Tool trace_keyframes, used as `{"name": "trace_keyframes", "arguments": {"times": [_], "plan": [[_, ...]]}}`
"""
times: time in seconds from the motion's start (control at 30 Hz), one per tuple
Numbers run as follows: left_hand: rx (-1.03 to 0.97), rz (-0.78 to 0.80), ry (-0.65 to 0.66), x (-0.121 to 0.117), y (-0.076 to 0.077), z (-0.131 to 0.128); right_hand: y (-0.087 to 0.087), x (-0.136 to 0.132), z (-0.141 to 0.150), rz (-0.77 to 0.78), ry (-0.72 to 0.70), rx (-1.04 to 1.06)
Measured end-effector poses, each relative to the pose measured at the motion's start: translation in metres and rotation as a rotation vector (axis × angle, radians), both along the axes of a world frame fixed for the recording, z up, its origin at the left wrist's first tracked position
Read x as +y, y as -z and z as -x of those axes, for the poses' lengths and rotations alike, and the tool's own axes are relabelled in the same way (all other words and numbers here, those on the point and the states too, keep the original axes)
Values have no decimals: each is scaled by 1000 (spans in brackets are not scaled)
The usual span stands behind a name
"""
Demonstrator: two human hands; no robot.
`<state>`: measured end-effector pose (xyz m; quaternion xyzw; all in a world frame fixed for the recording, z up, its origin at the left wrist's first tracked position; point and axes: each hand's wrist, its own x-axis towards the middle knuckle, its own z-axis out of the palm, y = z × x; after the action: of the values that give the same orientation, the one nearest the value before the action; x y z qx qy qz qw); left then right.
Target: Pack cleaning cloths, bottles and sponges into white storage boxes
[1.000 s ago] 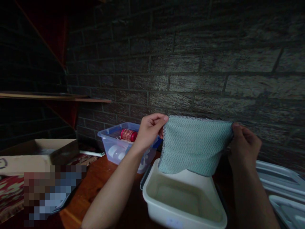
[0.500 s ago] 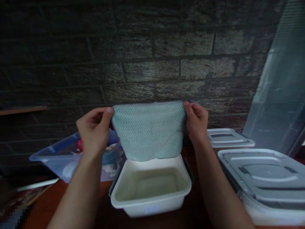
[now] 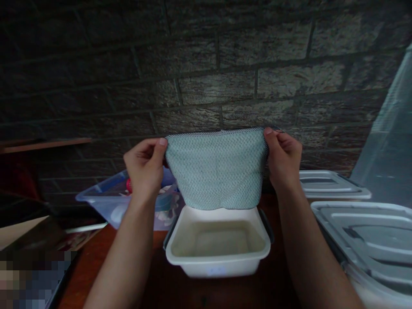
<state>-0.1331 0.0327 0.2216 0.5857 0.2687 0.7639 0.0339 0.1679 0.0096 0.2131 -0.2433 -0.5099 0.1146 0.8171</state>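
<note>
A pale green woven cloth point(image 3: 219, 169) with a dark checked edge hangs spread out between my two hands. My left hand point(image 3: 146, 161) pinches its upper left corner, thumb towards me. At the upper right corner my right hand point(image 3: 283, 154) is closed on the same cloth. Below it stands a white plastic tub point(image 3: 217, 259) with dark side handles and what looks like shallow water inside. The cloth's lower edge hangs at the tub's far rim; whether they touch I cannot tell.
Behind my left wrist, a translucent bluish bin point(image 3: 99, 197) holds mixed items. Two containers with grey-white lids, a near one point(image 3: 380, 240) and a far one point(image 3: 331, 184), stand at right. A dark brick wall point(image 3: 219, 86) rises behind the reddish-brown table point(image 3: 96, 262).
The whole view has shifted, so the scene sits further right in the picture. Both hands still hold the cloth stretched above the tub, at much the same height.
</note>
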Motion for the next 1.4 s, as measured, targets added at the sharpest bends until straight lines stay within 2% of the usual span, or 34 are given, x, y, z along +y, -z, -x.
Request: {"name": "trace_keyframes", "arguments": {"times": [0.3,0.53,0.67,0.8,0.93,1.03,1.13,1.27,1.4], "plan": [[45,67,-70,6,2,5,4,0,1,43,-46,23],[181,277,37,5,3,7,3,-8,8,81,-215,8],[263,354,96,2,3,2,0,-19,14,109,-211,-38],[233,410,226,-18,2,-17,-3,-27,23,167,-135,-99],[357,500,503,-57,1,-43,-3,-32,34,228,-128,-155],[397,614,675,-76,6,-57,0,-39,44,263,-191,-285],[328,714,783,-79,15,-63,1,-49,52,228,-223,-542],[162,726,692,-68,20,-64,-5,-67,54,88,-184,-876],[213,642,602,-60,16,-61,-6,-77,53,49,-333,-1016]]}}
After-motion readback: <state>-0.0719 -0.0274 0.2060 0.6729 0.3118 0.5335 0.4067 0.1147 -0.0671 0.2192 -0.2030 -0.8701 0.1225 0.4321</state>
